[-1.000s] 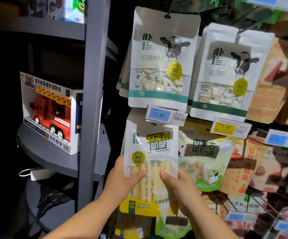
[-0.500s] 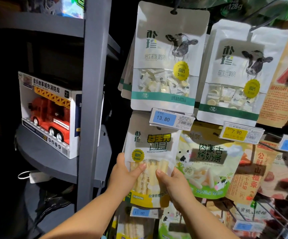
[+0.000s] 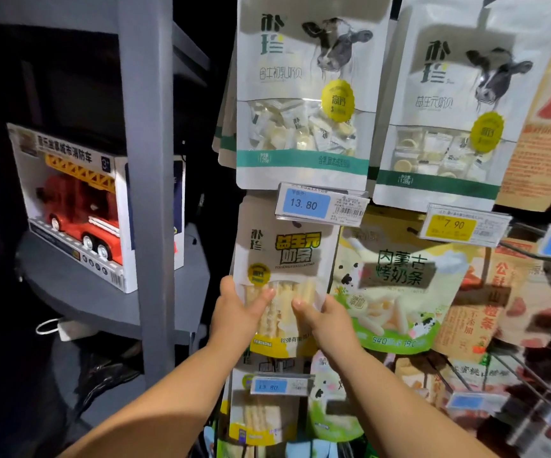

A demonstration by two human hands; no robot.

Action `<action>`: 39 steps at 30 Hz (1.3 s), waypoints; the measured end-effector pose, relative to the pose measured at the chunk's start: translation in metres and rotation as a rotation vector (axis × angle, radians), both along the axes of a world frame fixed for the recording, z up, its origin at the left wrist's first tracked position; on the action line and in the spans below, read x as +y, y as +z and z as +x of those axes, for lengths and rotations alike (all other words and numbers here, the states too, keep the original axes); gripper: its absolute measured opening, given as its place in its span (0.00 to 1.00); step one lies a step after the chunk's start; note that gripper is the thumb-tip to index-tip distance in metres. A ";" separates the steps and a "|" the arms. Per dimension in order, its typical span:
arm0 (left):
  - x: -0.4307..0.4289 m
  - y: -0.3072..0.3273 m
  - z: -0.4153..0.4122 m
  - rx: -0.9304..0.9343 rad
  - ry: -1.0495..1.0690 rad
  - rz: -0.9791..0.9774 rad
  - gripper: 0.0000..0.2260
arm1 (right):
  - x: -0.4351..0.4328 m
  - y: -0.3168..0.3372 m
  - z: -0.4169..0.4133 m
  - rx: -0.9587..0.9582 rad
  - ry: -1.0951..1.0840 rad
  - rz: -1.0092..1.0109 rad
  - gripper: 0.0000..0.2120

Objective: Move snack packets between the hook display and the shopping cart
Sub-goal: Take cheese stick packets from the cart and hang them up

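At the middle of the hook display, both hands grip one milk-stick packet by its lower half. The left hand closes on the left edge, thumb laid across the clear window over the sticks and the other fingers hidden behind. The right hand pinches the right edge the same way, thumb on the front. Neither hand is free.

The packet's top reaches up behind the blue 13.80 price tag, so whether its hole is seated on the hook cannot be told. Just to its right hangs a green milk-stick bag, touching or nearly touching the right hand. Below hangs another packet of the same kind with its own small price tag. Above are two white cow-print bags, and further right orange fruit-strip packs. A grey shelf post stands to the left, with a boxed toy fire engine on the shelf behind it. The shopping cart is out of view.

The risks look small but real. With the hole hidden behind the tag, the packet could miss the hook and fall when let go. A push upward could knock the price tag askew, and the right hand could nudge the green bag off its hook.
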State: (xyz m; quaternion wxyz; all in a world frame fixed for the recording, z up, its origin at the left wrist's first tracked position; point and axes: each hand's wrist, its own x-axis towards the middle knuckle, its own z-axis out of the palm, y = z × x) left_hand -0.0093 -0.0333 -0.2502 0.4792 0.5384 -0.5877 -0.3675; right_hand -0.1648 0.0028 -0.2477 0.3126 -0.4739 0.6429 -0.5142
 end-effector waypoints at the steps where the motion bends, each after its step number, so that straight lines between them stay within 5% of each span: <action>1: 0.002 -0.001 -0.001 0.000 0.009 0.000 0.30 | 0.003 0.000 0.000 0.008 -0.004 -0.007 0.10; 7: 0.020 -0.009 -0.005 -0.007 0.110 -0.096 0.33 | 0.022 -0.008 -0.004 0.199 -0.111 0.011 0.16; 12: 0.043 -0.016 -0.015 -0.135 0.229 -0.319 0.32 | 0.051 -0.013 -0.015 0.171 -0.187 -0.022 0.13; 17: 0.080 -0.028 -0.051 -0.193 -0.015 -0.515 0.19 | 0.094 -0.022 -0.040 0.193 -0.278 -0.054 0.11; 28: 0.166 -0.124 -0.171 -0.558 -0.758 -0.170 0.13 | 0.228 -0.091 -0.131 0.162 -0.495 0.192 0.16; 33: 0.210 -0.172 -0.206 -0.832 -1.016 -0.014 0.19 | 0.313 -0.149 -0.167 0.041 -0.642 0.377 0.18; 39: 0.246 -0.227 -0.224 -0.816 -1.187 0.257 0.30 | 0.384 -0.202 -0.195 -0.046 -0.794 0.539 0.16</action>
